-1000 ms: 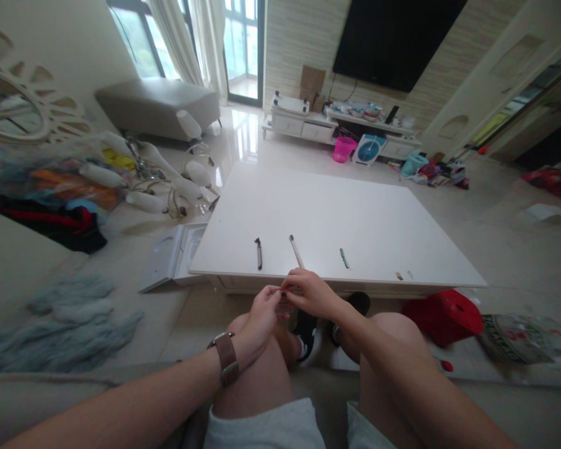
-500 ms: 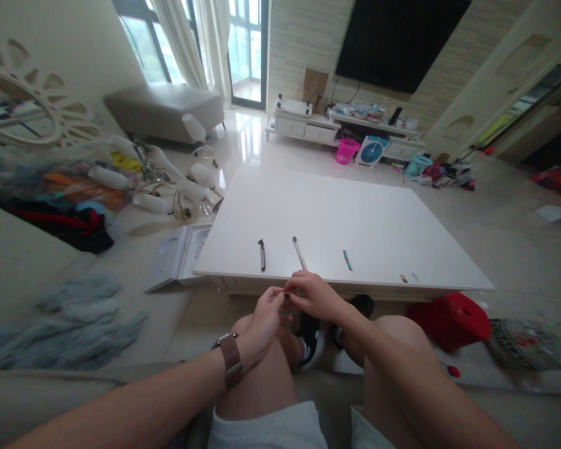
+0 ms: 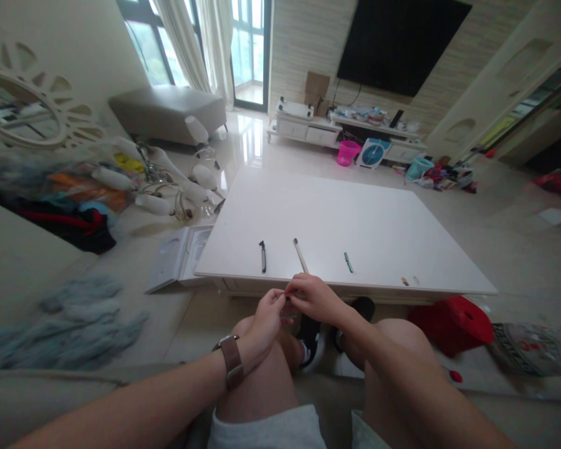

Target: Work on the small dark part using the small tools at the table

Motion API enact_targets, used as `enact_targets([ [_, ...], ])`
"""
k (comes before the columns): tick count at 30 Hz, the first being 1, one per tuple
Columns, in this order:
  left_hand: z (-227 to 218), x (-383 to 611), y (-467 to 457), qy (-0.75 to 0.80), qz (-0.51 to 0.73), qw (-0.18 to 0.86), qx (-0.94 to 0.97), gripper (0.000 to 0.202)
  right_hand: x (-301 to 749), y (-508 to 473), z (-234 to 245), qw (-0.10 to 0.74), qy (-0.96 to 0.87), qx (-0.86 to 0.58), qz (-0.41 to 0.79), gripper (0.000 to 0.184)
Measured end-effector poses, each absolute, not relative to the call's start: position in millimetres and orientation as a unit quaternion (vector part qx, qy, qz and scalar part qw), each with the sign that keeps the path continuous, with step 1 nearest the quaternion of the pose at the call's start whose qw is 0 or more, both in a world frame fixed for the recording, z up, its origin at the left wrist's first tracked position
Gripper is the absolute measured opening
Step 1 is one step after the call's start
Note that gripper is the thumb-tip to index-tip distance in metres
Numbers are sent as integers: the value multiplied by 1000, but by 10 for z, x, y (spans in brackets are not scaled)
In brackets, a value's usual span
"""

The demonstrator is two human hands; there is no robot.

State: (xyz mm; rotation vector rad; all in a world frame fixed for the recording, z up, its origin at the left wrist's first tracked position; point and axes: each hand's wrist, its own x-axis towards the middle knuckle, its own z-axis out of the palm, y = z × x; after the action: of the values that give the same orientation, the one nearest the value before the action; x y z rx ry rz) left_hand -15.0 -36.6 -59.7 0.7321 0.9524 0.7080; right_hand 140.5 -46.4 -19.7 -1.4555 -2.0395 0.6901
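My left hand (image 3: 270,312), with a brown-strapped watch (image 3: 232,363) at its wrist, is closed in a pinch above my lap. Fingertip to fingertip with it, my right hand (image 3: 312,297) is also closed. Something small and dark shows between the fingers, too little to name. Just beyond, a toothbrush-like stick with a pale handle (image 3: 301,255) and dark tip lies on the white table (image 3: 331,212). To its left is a slim black and grey tool, perhaps a razor (image 3: 263,257). A small green folded tool (image 3: 348,262) lies to the right.
Two tiny items, one of them a brownish piece (image 3: 404,281), lie near the table's front right edge. A red bag-like object (image 3: 458,324) stands on the floor at right. An open white box (image 3: 180,255) sits left of the table, near a lamp with several white shades (image 3: 156,204).
The view has shifted very slightly. Both hands stay pinched together in almost the same place, and the things on the table have not moved.
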Motion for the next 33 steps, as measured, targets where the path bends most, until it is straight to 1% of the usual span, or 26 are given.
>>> enact_targets([
  [8,-604,-134,-361,440,328,768,332,19,1428,-457,-213,266,-760,-541,243,11],
  [12,-575,-136,-367,439,308,786,309,13,1718,-341,-175,253,-727,-616,168,11],
  [15,-564,-140,-364,441,301,790,302,11,2186,-205,-105,189,-670,-706,131,11],
  [17,-563,-142,-358,435,297,796,297,12,2545,-123,-86,126,-618,-765,131,12],
  [19,-561,-145,-352,428,294,804,290,12,2869,-73,-132,37,-569,-809,143,11],
  [20,-560,-146,-351,427,294,805,287,12,3004,-66,-186,15,-553,-821,142,10],
  [22,-556,-149,-352,426,298,806,284,14,3213,-89,-346,-10,-521,-843,137,12],
  [26,-557,-154,-366,419,304,808,281,17,3442,-191,-720,-36,-473,-868,149,30],
  [28,-565,-152,-367,417,303,809,281,18,3505,-210,-858,-38,-461,-873,154,35],
  [30,-573,-148,-360,420,301,810,278,16,3546,-198,-954,-40,-454,-876,159,36],
  [33,-571,-144,-345,427,299,812,263,13,3574,-149,-1050,-49,-448,-875,174,31],
])
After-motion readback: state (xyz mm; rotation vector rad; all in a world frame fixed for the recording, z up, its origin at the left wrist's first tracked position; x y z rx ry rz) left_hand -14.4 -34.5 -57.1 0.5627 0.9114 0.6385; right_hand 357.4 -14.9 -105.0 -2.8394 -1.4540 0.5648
